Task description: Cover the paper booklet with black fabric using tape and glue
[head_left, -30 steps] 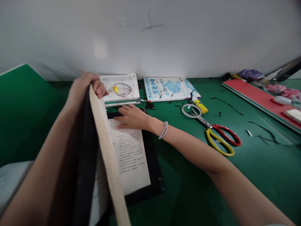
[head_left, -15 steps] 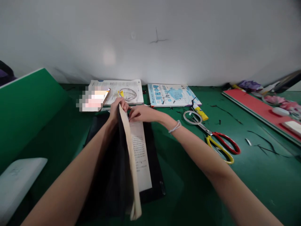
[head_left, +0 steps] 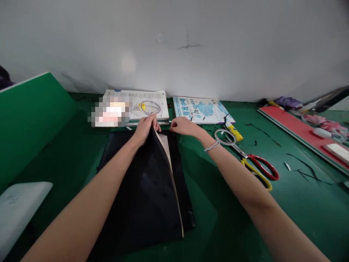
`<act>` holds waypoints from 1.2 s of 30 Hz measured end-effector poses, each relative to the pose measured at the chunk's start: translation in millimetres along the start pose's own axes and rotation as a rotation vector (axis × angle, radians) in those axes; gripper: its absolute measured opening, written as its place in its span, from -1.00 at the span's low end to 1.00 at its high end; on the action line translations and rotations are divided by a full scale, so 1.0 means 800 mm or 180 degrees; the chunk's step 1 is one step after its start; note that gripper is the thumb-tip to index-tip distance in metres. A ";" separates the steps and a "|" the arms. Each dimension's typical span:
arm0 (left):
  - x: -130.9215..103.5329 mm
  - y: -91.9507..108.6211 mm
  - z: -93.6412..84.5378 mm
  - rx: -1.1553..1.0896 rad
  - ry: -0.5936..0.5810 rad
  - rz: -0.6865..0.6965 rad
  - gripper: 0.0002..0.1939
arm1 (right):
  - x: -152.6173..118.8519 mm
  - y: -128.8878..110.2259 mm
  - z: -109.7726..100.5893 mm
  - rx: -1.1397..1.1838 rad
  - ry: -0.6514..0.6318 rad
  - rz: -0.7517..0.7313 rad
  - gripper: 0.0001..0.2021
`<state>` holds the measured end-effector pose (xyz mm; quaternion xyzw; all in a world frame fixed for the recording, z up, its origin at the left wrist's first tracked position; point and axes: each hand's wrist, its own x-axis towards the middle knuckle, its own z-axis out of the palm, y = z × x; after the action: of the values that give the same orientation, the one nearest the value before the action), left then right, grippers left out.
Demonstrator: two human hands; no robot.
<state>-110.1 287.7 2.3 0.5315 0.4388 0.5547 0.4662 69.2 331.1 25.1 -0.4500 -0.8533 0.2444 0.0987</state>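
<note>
A black cover (head_left: 141, 196) lies over a book on the green tabletop, with a narrow strip of its printed page (head_left: 165, 142) showing. My left hand (head_left: 145, 129) is closed on the top edge of the raised black cover and the pages under it. To its right, my right hand (head_left: 182, 126) has its fingers pinched together at the top edge of the lower black cover flap (head_left: 182, 178). Whatever lies between the right fingertips is too small to make out.
Behind are an open book (head_left: 147, 95) and a blue-and-white book (head_left: 204, 111). Rightward lie a tape roll (head_left: 225, 137), glue stick (head_left: 234, 131), scissors (head_left: 259, 165), black scraps and a red board (head_left: 294, 127). A green board (head_left: 35, 120) and white object (head_left: 21, 211) are left.
My left hand has lowered the raised cover and pages to the right, hiding most of the printed page. My right hand has moved right, away from the page, to the flap's top edge.
</note>
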 end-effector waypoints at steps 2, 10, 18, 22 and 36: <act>0.000 0.001 0.000 0.0016 0.0002 0.0061 -0.56 | 0.001 -0.003 -0.003 0.0126 -0.0026 0.0094 -0.84; -0.003 0.003 0.001 0.0292 -0.0034 0.0185 -0.50 | 0.006 0.006 0.006 0.0901 0.0029 0.0398 -0.90; -0.006 0.001 0.009 0.1897 -0.0211 0.0504 -0.46 | 0.002 0.007 0.000 0.1454 -0.0124 0.0505 -0.90; -0.006 0.000 0.009 0.1823 -0.0330 0.0357 -0.45 | -0.001 0.008 -0.007 0.1529 -0.0253 0.0483 -0.81; -0.007 -0.003 0.006 0.1436 -0.0315 0.0194 -0.46 | 0.000 0.013 -0.003 0.2126 -0.0829 0.0196 -0.78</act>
<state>-105.5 282.6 -0.6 0.6618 0.5120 0.4297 0.3395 77.3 336.6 21.9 -0.3834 -0.7178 0.5679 0.1234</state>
